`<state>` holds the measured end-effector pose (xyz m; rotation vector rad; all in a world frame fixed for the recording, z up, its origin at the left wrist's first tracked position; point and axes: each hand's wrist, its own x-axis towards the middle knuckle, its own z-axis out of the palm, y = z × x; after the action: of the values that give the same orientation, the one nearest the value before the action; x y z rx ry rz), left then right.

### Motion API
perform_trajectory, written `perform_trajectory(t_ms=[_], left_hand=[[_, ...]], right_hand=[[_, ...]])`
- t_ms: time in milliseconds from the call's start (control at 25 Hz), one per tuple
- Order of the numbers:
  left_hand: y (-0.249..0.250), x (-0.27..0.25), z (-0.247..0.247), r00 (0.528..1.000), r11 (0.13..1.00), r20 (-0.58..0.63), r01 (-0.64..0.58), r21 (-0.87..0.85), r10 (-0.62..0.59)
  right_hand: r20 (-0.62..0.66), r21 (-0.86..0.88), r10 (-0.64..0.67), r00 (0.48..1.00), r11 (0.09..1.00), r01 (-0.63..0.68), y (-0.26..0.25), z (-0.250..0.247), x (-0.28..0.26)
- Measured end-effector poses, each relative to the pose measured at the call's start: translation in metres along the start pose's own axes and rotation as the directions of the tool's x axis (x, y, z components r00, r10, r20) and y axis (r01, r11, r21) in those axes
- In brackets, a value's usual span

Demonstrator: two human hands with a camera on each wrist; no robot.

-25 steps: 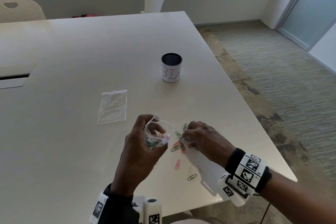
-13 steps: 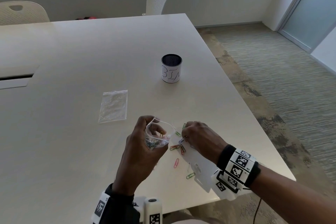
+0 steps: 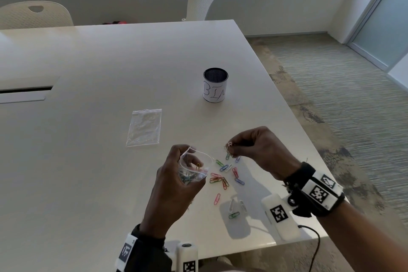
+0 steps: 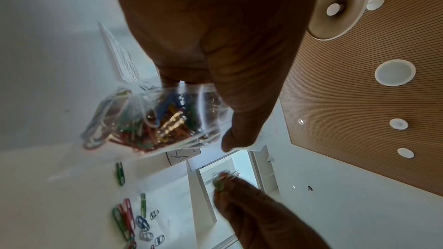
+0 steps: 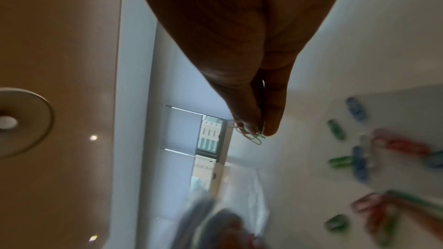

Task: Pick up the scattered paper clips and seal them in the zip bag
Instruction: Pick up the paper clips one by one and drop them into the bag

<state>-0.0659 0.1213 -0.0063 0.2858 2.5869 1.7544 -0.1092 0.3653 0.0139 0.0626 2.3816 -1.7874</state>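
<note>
My left hand (image 3: 176, 174) grips a clear zip bag (image 3: 194, 171) above the table, its mouth open and facing up. Several coloured paper clips (image 4: 148, 120) lie bunched in the bag's bottom. Raised above the table to the right of the bag, my right hand (image 3: 254, 148) pinches a few paper clips (image 3: 229, 148) between thumb and fingers; in the right wrist view the pinched clips (image 5: 251, 133) hang from the fingertips. Several loose clips (image 3: 223, 178) in red, green, blue and white lie scattered on the table (image 3: 88, 183) between and below both hands.
A second, flat zip bag (image 3: 144, 127) lies on the table to the left of my hands. A mesh cup labelled BIN (image 3: 215, 85) stands further back. The table's right edge and near edge are close to my right wrist. Two white chairs (image 3: 201, 2) stand behind the table.
My right hand has lifted off the table from the clip pile, carrying a few clips up and to the right. The left hand still holds the bag in place.
</note>
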Motion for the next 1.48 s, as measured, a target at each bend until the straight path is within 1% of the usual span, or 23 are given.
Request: perform_trajectory(t_ms=[80, 160, 240, 320, 360, 400, 480, 560, 680, 720, 760, 800, 840, 880, 920, 960, 1000, 1040, 1120, 1240, 1360, 1480], left_hand=[[0.0, 0.0, 0.001, 1.0, 1.0, 0.006, 0.0, 0.01, 0.0], [0.001, 0.0, 0.001, 1.0, 1.0, 0.012, 0.0, 0.025, -0.001], [0.001, 0.001, 0.002, 1.0, 0.999, 0.01, 0.0, 0.05, -0.001], [0.002, 0.001, 0.002, 1.0, 0.998, 0.001, 0.005, 0.065, -0.005], [0.003, 0.002, 0.002, 1.0, 0.998, -0.002, 0.004, 0.066, -0.004], [0.003, 0.002, 0.002, 1.0, 0.998, -0.002, 0.004, 0.063, -0.004], [0.001, 0.002, 0.001, 1.0, 0.998, 0.002, 0.006, 0.059, -0.006], [0.0, 0.002, -0.001, 1.0, 0.998, 0.0, -0.004, 0.063, 0.004], [-0.001, 0.002, -0.005, 1.0, 1.0, -0.013, -0.005, 0.026, 0.006], [-0.001, 0.002, -0.006, 1.0, 1.0, -0.017, 0.003, 0.012, -0.002], [-0.001, 0.002, -0.007, 1.0, 1.0, -0.021, 0.009, 0.001, -0.009], [-0.002, 0.002, -0.009, 1.0, 1.0, -0.021, 0.012, -0.005, -0.012], [-0.003, 0.001, -0.01, 1.0, 1.0, -0.022, 0.011, -0.011, -0.011], [-0.003, 0.001, -0.011, 1.0, 1.0, -0.023, 0.007, -0.015, -0.007], [-0.004, 0.001, -0.012, 1.0, 1.0, -0.025, 0.006, -0.017, -0.006], [-0.005, 0.001, -0.012, 1.0, 1.0, -0.027, 0.007, -0.018, -0.008], [-0.005, 0.0, -0.013, 1.0, 1.0, -0.03, 0.007, -0.018, -0.008], [-0.006, 0.0, -0.013, 0.999, 1.0, -0.032, 0.008, -0.017, -0.009], [-0.006, -0.001, -0.013, 0.999, 1.0, -0.035, 0.016, -0.014, -0.017], [-0.006, -0.002, -0.013, 0.999, 1.0, -0.035, 0.013, 0.0, -0.013], [-0.003, -0.002, -0.013, 1.0, 1.0, -0.029, -0.001, 0.01, 0.002], [-0.003, -0.004, -0.013, 1.0, 1.0, -0.031, -0.003, 0.012, 0.004]], right_hand=[[0.054, 0.057, -0.072, 0.996, 0.996, 0.069, -0.026, 0.005, -0.011], [0.094, 0.005, -0.157, 0.983, 0.988, 0.157, -0.047, 0.016, -0.019], [0.137, -0.176, -0.257, 0.957, 0.944, 0.278, -0.059, 0.031, -0.023], [0.207, -0.353, -0.344, 0.916, 0.847, 0.397, -0.063, 0.047, -0.024], [0.241, -0.398, -0.361, 0.901, 0.81, 0.431, -0.064, 0.053, -0.023], [0.263, -0.414, -0.36, 0.895, 0.796, 0.442, -0.065, 0.056, -0.022], [0.285, -0.399, -0.351, 0.892, 0.803, 0.443, -0.07, 0.057, -0.021], [0.275, -0.387, -0.359, 0.892, 0.808, 0.444, -0.078, 0.05, -0.02], [0.16, -0.296, -0.302, 0.94, 0.894, 0.337, -0.08, 0.029, -0.012], [0.109, -0.296, -0.293, 0.95, 0.903, 0.312, -0.075, 0.022, -0.006], [0.063, -0.345, -0.292, 0.954, 0.891, 0.295, -0.067, 0.015, 0.003], [0.049, -0.437, -0.274, 0.961, 0.859, 0.267, -0.056, 0.008, 0.011], [0.075, -0.548, -0.209, 0.975, 0.808, 0.215, -0.045, 0.002, 0.018], [0.128, -0.657, -0.089, 0.988, 0.738, 0.151, -0.033, -0.001, 0.023], [0.18, -0.749, 0.055, 0.982, 0.655, 0.1, -0.021, -0.002, 0.024], [0.211, -0.809, 0.171, 0.962, 0.583, 0.074, -0.011, -0.001, 0.024], [0.229, -0.839, 0.235, 0.945, 0.54, 0.069, -0.003, 0.002, 0.021], [0.244, -0.846, 0.253, 0.936, 0.528, 0.078, 0.004, 0.006, 0.018], [0.272, -0.833, 0.199, 0.942, 0.539, 0.126, 0.016, 0.02, 0.011], [0.29, -0.795, 0.05, 0.956, 0.568, 0.212, 0.031, 0.045, 0.004], [0.3, -0.782, -0.093, 0.949, 0.546, 0.301, 0.042, 0.067, -0.002], [0.331, -0.781, -0.178, 0.927, 0.5, 0.375, 0.048, 0.075, -0.005]])
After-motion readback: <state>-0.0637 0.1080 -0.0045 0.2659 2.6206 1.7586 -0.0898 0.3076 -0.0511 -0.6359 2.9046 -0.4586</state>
